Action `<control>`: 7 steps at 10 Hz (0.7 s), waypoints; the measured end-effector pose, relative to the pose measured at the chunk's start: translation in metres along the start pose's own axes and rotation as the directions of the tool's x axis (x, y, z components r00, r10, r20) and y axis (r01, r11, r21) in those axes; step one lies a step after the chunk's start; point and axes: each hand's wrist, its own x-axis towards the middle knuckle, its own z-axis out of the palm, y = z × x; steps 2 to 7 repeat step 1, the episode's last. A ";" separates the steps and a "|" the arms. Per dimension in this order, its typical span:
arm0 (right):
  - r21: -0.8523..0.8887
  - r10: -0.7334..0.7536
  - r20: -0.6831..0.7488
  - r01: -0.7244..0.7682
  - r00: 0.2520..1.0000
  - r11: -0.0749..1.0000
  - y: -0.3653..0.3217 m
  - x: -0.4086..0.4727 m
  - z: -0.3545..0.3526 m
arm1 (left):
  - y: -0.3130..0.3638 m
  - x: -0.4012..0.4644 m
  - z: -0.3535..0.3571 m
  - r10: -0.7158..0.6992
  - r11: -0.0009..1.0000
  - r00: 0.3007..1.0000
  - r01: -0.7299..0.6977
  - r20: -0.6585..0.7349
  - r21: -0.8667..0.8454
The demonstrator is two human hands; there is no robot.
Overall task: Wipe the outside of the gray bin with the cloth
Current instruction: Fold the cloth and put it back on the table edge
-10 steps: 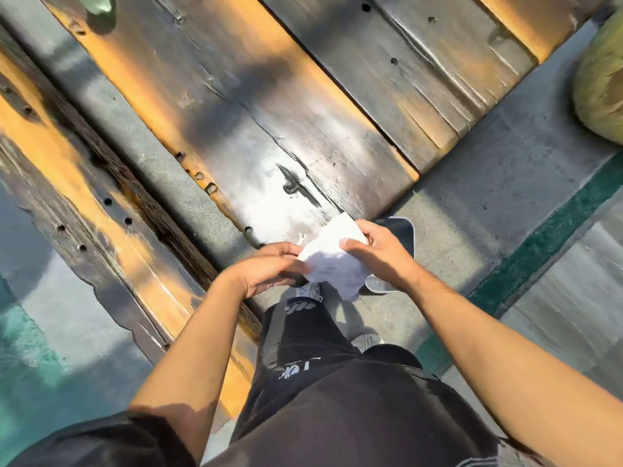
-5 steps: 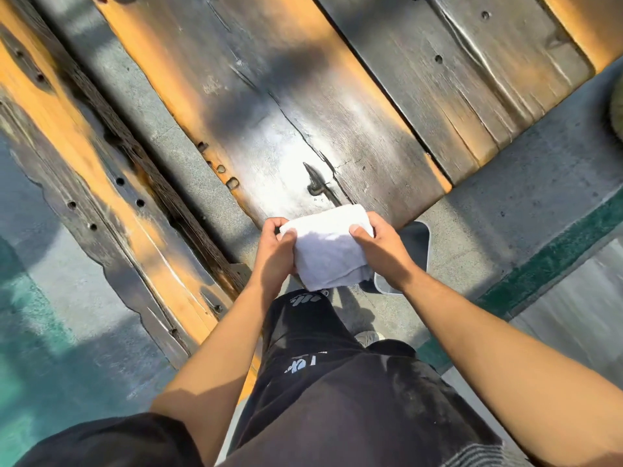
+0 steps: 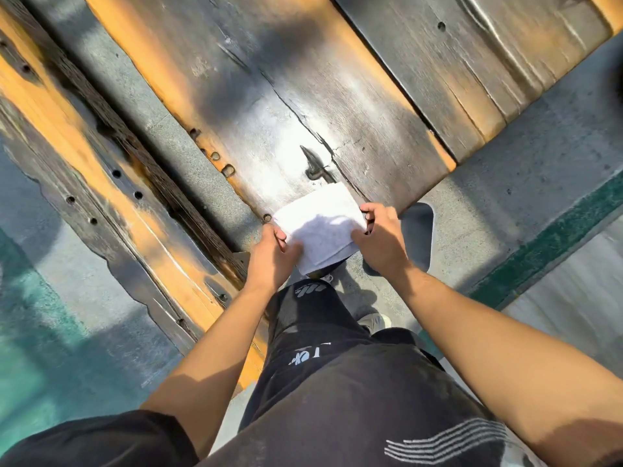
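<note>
Head view, only one there is. Both hands are up in front of the body, folding a white rectangular terry cloth (image 3: 320, 229). Left hand (image 3: 274, 256) is pinched shut on the cloth's near-left edge, thumb on top. Right hand (image 3: 382, 237) is clamped on the right edge, fingers curled round it.

The step in hand looks like squaring the cloth into a pad. To do it well: line up the edges, keep the fold flat with no loose tail, finish with one hand gripping a firm pad and a clean face outward. A floppy corner would only smear.

The cloth is folded at least once, with a layered hem showing along the lower edge. It looks clean and dry, bright in the sun, partly shaded by the hands. It is held in the air above the dark weathered wooden planks (image 3: 303, 106) and the grey concrete floor (image 3: 505, 197), touching neither as far as I can tell.

A dark grey rounded-corner object (image 3: 418, 230) sits on the concrete just beyond the right hand. It could be the grey bin, but it is too hidden to confirm. No wiping contact yet.
</note>
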 end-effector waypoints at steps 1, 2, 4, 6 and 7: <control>-0.068 0.060 -0.017 -0.061 0.998 0.996 0.020 -0.007 0.002 | -0.024 -0.009 0.013 -0.022 0.996 0.996 0.014 0.085 0.091; -0.068 0.060 -0.017 -0.061 0.998 0.996 0.020 -0.007 0.002 | -0.024 -0.009 0.013 -0.022 0.996 0.996 0.014 0.085 0.091; -0.068 0.060 -0.017 -0.061 0.998 0.996 0.020 -0.007 0.002 | -0.024 -0.009 0.013 -0.022 0.996 0.996 0.014 0.085 0.091; -0.068 0.060 -0.017 -0.061 0.998 0.996 0.020 -0.007 0.002 | -0.024 -0.009 0.013 -0.022 0.996 0.996 0.014 0.085 0.091; -0.068 0.060 -0.017 -0.061 0.998 0.996 0.020 -0.007 0.002 | -0.024 -0.009 0.013 -0.022 0.996 0.996 0.014 0.085 0.091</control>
